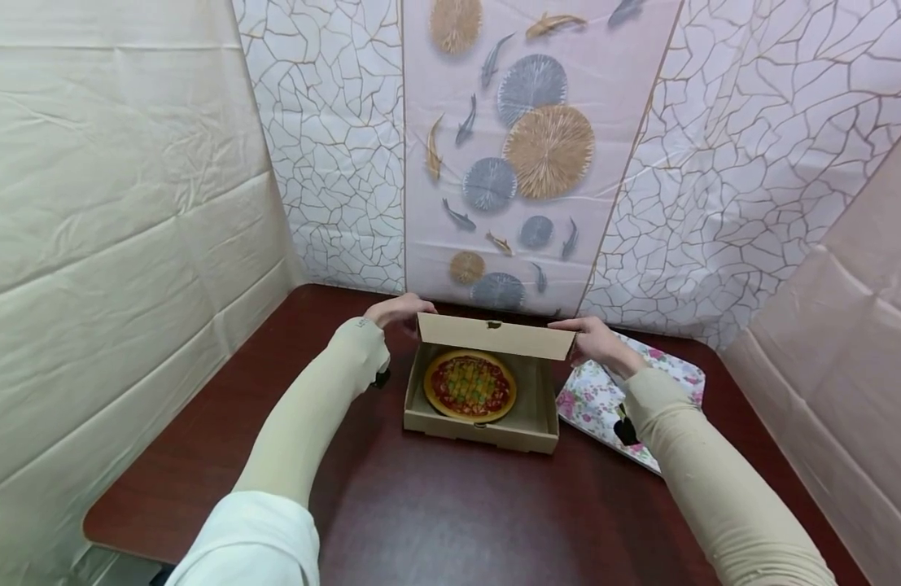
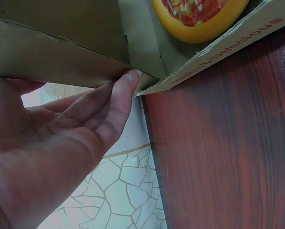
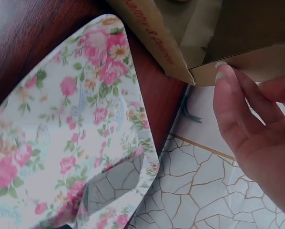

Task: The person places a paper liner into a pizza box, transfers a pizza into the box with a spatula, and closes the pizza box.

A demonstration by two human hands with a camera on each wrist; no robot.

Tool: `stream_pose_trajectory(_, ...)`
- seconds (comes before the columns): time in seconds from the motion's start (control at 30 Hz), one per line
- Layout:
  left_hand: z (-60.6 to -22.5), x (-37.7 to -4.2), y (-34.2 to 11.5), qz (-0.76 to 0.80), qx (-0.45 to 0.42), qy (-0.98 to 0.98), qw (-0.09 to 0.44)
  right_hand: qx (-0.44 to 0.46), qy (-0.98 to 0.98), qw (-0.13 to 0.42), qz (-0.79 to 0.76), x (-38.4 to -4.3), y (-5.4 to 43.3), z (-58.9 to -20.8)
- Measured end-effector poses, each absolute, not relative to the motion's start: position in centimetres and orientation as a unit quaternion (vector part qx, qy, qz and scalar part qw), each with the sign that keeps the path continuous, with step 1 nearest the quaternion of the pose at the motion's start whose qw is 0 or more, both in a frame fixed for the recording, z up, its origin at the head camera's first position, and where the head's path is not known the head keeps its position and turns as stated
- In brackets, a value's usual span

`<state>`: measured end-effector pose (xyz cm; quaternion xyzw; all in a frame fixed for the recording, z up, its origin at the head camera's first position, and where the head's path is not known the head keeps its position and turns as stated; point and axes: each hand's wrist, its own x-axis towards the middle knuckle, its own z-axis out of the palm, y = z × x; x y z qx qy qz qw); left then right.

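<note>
A brown cardboard pizza box (image 1: pixel 487 437) stands on the table with its lid (image 1: pixel 494 335) raised and leaning over the back. Inside lies a round pizza (image 1: pixel 470 387) with a yellow crust and red, yellow and green topping. My left hand (image 1: pixel 400 310) holds the lid at its left side; its fingertips (image 2: pixel 128 78) meet the side flap near the back corner. At the opposite side, my right hand (image 1: pixel 600 342) holds the lid, with fingertips (image 3: pixel 220 71) against that flap by the corner. Red lettering runs along the box's side walls.
A white board with pink flowers (image 3: pixel 68 109) lies right of the box, partly beneath the right forearm. On it is a shiny grey flat piece (image 3: pixel 116 183). The dark red-brown table (image 1: pixel 450 521) reaches back to a patterned wall covering (image 1: pixel 340 146).
</note>
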<state>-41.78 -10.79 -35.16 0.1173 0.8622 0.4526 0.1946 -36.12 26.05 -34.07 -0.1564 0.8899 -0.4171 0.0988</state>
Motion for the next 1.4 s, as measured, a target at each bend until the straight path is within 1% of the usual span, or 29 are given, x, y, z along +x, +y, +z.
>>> stream_pose_trajectory(0.1,-35.3,-42.1,-10.6,0.428,0.125,0.874,0.193,-0.123,0.875,0.120,-0.452,-36.1,26.0,-33.9)
stream_pose_trajectory(0.23,-35.3,-42.0,-10.6,0.381,0.131,0.895,0.190,-0.094,0.880,0.131,-0.446,-36.0,25.6,-33.8)
stream_pose_trajectory(0.37,-35.3,-41.6,-10.6,0.373,0.129,0.898,0.194,-0.089,0.889,0.145,-0.425,-36.1,25.2,-33.9)
stream_pose_trajectory(0.5,-35.9,-41.7,-10.5,0.405,0.124,0.881,0.212,-0.085,0.897,0.152,-0.406,-36.2,25.1,-34.0)
stream_pose_trajectory(0.73,-36.1,-41.8,-10.5,0.384,0.134,0.887,0.221,-0.088,0.904,0.164,-0.385,-36.0,24.7,-34.2)
stream_pose_trajectory(0.83,-36.4,-41.5,-10.3,0.387,0.132,0.884,0.225,-0.090,0.907,0.166,-0.376,-35.7,24.6,-34.6)
stream_pose_trajectory(1.03,-37.3,-41.1,-10.2,0.371,0.126,0.895,0.212,-0.096,0.908,0.173,-0.370,-35.2,24.3,-35.6)
stream_pose_trajectory(1.13,-37.6,-40.9,-10.1,0.378,0.115,0.892,0.218,-0.096,0.906,0.176,-0.373,-35.1,24.2,-36.0)
stream_pose_trajectory(1.3,-37.9,-41.7,-9.8,0.387,0.123,0.889,0.212,-0.092,0.912,0.160,-0.368,-35.3,24.2,-36.0)
stream_pose_trajectory(1.4,-37.8,-42.0,-9.6,0.391,0.117,0.890,0.204,-0.090,0.914,0.161,-0.361,-35.5,24.2,-35.8)
